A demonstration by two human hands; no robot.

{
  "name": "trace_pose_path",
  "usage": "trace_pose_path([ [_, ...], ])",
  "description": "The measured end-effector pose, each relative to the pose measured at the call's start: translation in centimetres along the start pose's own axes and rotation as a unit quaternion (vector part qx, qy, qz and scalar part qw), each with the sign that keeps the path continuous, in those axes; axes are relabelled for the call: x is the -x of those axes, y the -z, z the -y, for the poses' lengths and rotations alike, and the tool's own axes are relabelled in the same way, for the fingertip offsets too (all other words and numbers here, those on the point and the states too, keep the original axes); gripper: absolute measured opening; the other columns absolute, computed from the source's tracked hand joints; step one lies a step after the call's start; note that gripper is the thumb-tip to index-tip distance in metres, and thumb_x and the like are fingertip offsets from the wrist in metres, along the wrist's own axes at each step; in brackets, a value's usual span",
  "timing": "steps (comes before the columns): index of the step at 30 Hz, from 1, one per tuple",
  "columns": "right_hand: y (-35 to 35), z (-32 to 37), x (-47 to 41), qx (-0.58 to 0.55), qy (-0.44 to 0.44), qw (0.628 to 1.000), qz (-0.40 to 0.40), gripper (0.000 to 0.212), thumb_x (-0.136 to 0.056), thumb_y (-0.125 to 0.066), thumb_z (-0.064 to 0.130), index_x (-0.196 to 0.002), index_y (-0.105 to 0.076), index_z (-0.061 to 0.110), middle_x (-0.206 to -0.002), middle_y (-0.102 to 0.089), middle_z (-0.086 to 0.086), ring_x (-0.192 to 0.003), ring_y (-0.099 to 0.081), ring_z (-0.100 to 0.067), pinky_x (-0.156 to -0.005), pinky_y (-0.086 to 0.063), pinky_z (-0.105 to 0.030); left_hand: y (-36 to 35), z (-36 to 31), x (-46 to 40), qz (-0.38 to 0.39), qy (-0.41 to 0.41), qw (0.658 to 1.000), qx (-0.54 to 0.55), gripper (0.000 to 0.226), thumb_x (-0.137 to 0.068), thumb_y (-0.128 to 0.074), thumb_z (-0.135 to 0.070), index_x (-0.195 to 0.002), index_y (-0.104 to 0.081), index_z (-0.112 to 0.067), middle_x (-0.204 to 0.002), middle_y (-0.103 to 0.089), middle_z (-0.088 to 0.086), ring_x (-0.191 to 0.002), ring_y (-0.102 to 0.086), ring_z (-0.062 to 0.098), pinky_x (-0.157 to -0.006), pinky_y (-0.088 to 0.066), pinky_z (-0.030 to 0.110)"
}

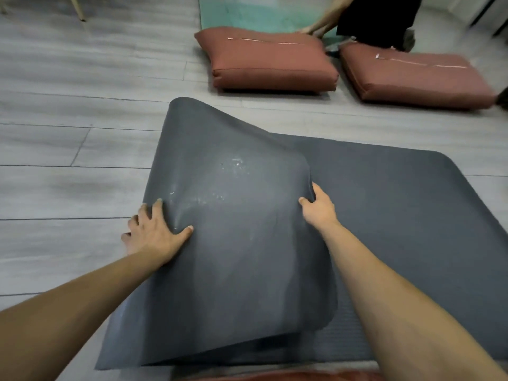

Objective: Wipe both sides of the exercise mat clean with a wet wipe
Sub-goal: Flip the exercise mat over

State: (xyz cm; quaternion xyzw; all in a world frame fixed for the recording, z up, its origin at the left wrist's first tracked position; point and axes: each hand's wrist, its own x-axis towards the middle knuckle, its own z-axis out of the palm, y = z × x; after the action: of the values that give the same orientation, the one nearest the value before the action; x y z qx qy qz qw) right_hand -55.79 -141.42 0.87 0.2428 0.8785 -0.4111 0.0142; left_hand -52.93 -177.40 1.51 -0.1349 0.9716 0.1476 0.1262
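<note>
A dark grey exercise mat (384, 204) lies on the floor, its left part folded over to the right so its underside faces up, with whitish specks near the middle of the fold. My left hand (154, 232) presses on the left edge of the folded part, fingers spread. My right hand (319, 207) grips the right edge of the flap, fingers curled round it. No wet wipe is in view.
Two reddish-brown cushions (269, 60) (417, 75) lie on the grey plank floor (71, 149) beyond the mat. Another person (376, 17) crouches behind them, a hand on a teal mat (247, 15). A red-brown edge (275, 376) shows at the bottom.
</note>
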Motion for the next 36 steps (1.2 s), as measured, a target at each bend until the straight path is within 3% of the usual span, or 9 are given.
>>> trace_pose_path([
  [3,6.1,-4.1,-1.8,0.008,-0.017,1.0,-0.018,0.055,-0.092,-0.053,0.026,-0.144,-0.039,0.039,-0.138,-0.055,0.006,-0.124,-0.052,-0.025,-0.102,-0.044,-0.036,-1.7,-5.4,1.1,0.049,-0.089,0.992,-0.076,0.099,-0.083,-0.059,-0.078,-0.16,-0.01,-0.039,-0.17,-0.006,0.003,-0.155,-0.012,0.035,-0.118,-0.028,0.06],
  [7,15.2,-10.7,-4.3,0.02,-0.05,0.998,-0.045,0.053,-0.094,-0.052,0.025,-0.144,-0.04,0.039,-0.136,-0.056,0.005,-0.122,-0.053,-0.025,-0.097,-0.044,-0.034,-4.1,-12.8,3.1,0.077,-0.173,0.97,-0.151,0.093,-0.087,-0.053,-0.077,-0.161,-0.006,-0.046,-0.171,0.001,0.002,-0.158,-0.002,0.034,-0.121,-0.025,0.06],
  [11,25.3,-18.3,-5.8,0.029,-0.076,0.993,-0.086,0.053,-0.096,-0.05,0.024,-0.145,-0.038,0.039,-0.133,-0.057,0.006,-0.121,-0.052,-0.025,-0.092,-0.041,-0.033,-6.8,-20.3,5.6,0.089,-0.261,0.927,-0.253,0.088,-0.091,-0.043,-0.078,-0.161,0.002,-0.049,-0.172,0.005,0.0,-0.158,-0.001,0.031,-0.121,-0.025,0.059],
  [19,42.1,-33.8,-8.2,0.115,-0.146,0.973,-0.136,0.058,-0.093,-0.051,0.025,-0.147,-0.035,0.039,-0.137,-0.056,-0.006,-0.124,-0.051,-0.033,-0.101,-0.043,-0.043,-16.1,-36.9,13.6,0.143,-0.266,0.931,-0.203,0.079,-0.096,-0.04,-0.073,-0.161,-0.004,-0.047,-0.172,0.001,0.0,-0.159,-0.004,0.03,-0.122,-0.026,0.056],
  [23,48.4,-39.6,-9.3,0.159,-0.151,0.964,-0.151,0.056,-0.093,-0.051,0.026,-0.145,-0.036,0.039,-0.132,-0.059,-0.009,-0.118,-0.055,-0.035,-0.098,-0.046,-0.043,-20.8,-42.7,17.2,0.157,-0.29,0.921,-0.208,0.075,-0.099,-0.038,-0.069,-0.161,-0.003,-0.047,-0.173,0.001,-0.001,-0.159,-0.003,0.029,-0.124,-0.023,0.055],
  [30,48.7,-47.1,-12.6,0.185,-0.103,0.972,-0.101,0.057,-0.096,-0.051,0.029,-0.149,-0.029,0.036,-0.138,-0.056,-0.003,-0.118,-0.056,-0.035,-0.097,-0.048,-0.043,-26.9,-46.9,18.5,0.15,-0.269,0.92,-0.241,0.073,-0.101,-0.034,-0.066,-0.161,0.004,-0.048,-0.173,0.004,-0.001,-0.159,-0.004,0.029,-0.122,-0.023,0.055],
  [36,46.4,-52.4,-14.2,0.188,-0.155,0.96,-0.134,0.047,-0.097,-0.05,0.03,-0.143,-0.038,0.03,-0.118,-0.065,-0.016,-0.105,-0.06,-0.04,-0.085,-0.05,-0.044,-29.5,-46.4,18.0,0.138,-0.229,0.934,-0.235,0.074,-0.101,-0.034,-0.065,-0.16,0.007,-0.049,-0.173,0.0,-0.001,-0.158,-0.009,0.03,-0.119,-0.028,0.055],
])
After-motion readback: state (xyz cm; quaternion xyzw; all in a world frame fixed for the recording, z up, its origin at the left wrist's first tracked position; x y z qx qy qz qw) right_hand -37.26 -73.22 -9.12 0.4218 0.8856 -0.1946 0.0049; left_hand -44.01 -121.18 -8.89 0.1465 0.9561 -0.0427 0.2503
